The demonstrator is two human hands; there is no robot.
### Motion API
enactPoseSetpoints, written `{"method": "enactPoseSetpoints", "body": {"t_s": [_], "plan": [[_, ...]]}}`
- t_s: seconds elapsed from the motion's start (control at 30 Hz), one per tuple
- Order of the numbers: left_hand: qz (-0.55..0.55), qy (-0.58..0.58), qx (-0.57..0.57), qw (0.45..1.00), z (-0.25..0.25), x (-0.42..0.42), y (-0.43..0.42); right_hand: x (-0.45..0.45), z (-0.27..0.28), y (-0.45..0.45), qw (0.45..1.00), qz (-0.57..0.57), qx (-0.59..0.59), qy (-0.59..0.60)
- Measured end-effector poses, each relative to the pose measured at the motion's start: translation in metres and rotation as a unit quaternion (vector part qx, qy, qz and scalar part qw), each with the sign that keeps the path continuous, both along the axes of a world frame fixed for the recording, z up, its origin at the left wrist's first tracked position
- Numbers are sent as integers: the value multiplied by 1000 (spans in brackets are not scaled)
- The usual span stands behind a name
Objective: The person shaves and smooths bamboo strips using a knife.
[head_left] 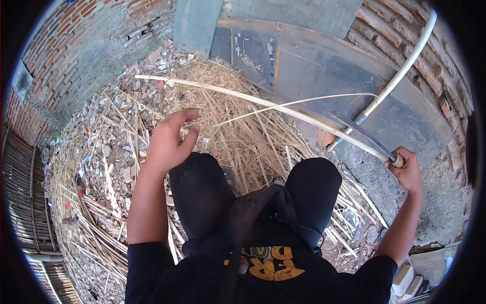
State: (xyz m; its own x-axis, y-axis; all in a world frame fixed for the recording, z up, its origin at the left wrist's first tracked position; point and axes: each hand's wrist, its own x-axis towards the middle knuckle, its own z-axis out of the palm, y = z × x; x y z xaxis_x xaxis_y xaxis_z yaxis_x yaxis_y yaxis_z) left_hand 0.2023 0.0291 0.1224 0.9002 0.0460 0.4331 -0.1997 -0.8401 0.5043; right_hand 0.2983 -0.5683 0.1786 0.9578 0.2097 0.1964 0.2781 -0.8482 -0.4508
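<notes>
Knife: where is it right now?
Right of centre in the head view, the knife is in the right hand, alongside the long pale strip.

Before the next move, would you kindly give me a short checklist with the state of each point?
1. Knife handle gripped by the right hand: ok.
2. Left hand steadying the long pale strip: not ok; it is open and holds nothing.
3. Strip's near end firmly pinched: cannot tell; it reaches the right hand, but the grip is partly hidden.
4. Blade clear of the knees: ok; it points forward, beyond the right knee.
5. Ground ahead free of loose pieces: not ok; they lie scattered.
6. Blade edge sharp: cannot tell.
</notes>
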Motion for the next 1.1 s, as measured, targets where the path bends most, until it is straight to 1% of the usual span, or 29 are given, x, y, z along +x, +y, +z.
{"method": "enactPoseSetpoints", "body": {"t_s": [0.03, 0.13, 0.23, 0.33, 0.4, 0.43, 0.5, 0.53, 0.57, 0.6, 0.67, 0.73, 0.8, 0.9, 1.0, 1.03, 1.1], "plan": [[1, -57, -17, 998, 1, 3, -6, -1, 2, 2, 1000, -6, -5, 8], [-15, -144, 16, 989, 8, 15, -15, -3, 6, 5, 1000, -11, -13, 24], [-13, -243, 195, 950, 14, 34, -21, -5, 7, 6, 999, 8, -6, 31], [-45, -202, 192, 959, 11, 45, -22, -6, 8, 10, 998, 32, 6, 44], [-58, -100, 196, 974, 1, 50, -8, -4, 6, 10, 998, 56, 8, 31], [-64, -49, 198, 977, 0, 50, -1, -2, 7, 11, 997, 57, 6, 43], [-53, -14, 222, 974, -2, 48, 6, 1, 8, 15, 996, 56, 3, 70], [-47, 4, 233, 971, -3, 46, 8, 3, 7, 17, 995, 50, 32, 80], [-50, -4, 241, 969, -5, 43, 10, 5, 4, 19, 993, 46, 60, 91], [-39, 15, 248, 968, -8, 41, 12, 9, 1, 21, 990, 42, 87, 101], [-14, 52, 261, 964, -12, 34, 19, 26, -12, 9, 990, 106, 93, -16], [6, 54, 271, 961, -21, 28, 32, 36, -16, -3, 986, 100, 124, -44], [39, 69, 287, 955, -22, 24, 43, 41, -15, -11, 984, 24, 178, 17], [112, 123, 324, 931, -15, 18, 56, 55, -27, -16, 975, 41, 211, -57], [191, 202, 348, 896, 2, 11, 64, 53, -29, -11, 967, -16, 253, 25], [217, 220, 340, 888, 4, 11, 70, 53, -31, -10, 975, -17, 219, 22], [221, 223, 350, 883, 2, 4, 93, 52, -35, -9, 989, -20, 148, 17]]}}
